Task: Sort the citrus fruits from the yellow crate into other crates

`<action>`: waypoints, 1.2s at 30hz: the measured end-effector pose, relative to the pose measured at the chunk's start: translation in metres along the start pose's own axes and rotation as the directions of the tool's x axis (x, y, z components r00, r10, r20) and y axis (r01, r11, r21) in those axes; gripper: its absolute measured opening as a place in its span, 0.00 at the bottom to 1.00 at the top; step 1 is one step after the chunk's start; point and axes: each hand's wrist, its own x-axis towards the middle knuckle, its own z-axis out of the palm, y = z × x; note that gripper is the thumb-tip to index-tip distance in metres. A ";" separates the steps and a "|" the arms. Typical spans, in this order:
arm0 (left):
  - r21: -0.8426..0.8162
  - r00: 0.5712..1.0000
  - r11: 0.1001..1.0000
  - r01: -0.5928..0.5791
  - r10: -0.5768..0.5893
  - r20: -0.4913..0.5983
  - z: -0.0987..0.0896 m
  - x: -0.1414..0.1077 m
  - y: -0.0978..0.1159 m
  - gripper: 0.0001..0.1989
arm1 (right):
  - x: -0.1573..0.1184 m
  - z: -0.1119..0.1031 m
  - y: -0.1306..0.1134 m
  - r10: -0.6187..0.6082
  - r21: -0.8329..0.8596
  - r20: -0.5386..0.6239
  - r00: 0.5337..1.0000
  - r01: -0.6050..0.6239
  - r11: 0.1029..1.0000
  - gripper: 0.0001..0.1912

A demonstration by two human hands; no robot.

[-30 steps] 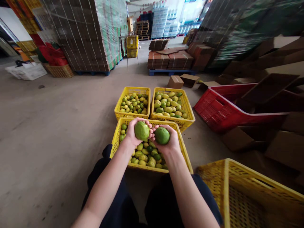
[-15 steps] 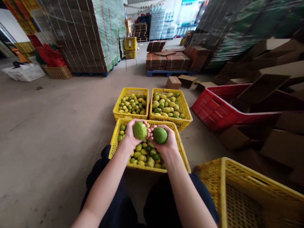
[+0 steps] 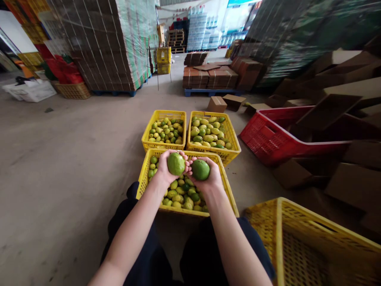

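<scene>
Side by side above a yellow crate, both my hands are palm up with the fingertips nearly meeting. My left hand cradles a light green, shiny citrus fruit. In my right hand lies a darker green citrus fruit, its fingers curled under it. Below them the crate holds many yellow and green fruits, partly hidden by my hands and forearms.
Behind stand two more yellow crates of similar fruit, one left and one right. A red crate with cardboard is at right; another yellow crate is nearest me. Flattened cartons lie on a blue pallet farther off.
Almost nothing differs. Both hands stay in the same place with the same fruits; the left fruit has shifted very slightly to the right.
</scene>
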 end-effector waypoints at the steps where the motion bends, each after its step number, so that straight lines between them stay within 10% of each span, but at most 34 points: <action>1: -0.004 1.000 1.000 0.001 -0.001 -0.001 0.000 0.000 0.000 0.08 | 0.000 0.000 0.000 0.000 0.002 -0.003 1.000 0.000 1.000 0.04; 16: -0.148 0.948 0.972 -0.183 0.134 -0.290 0.004 0.005 -0.001 0.09 | -0.004 0.008 -0.004 -0.225 0.005 -0.101 0.969 0.226 0.974 0.03; 36: -0.104 0.982 0.983 -0.153 0.139 -0.130 -0.003 0.012 0.000 0.13 | 0.006 -0.001 -0.006 -0.142 0.046 -0.130 0.981 0.149 0.988 0.12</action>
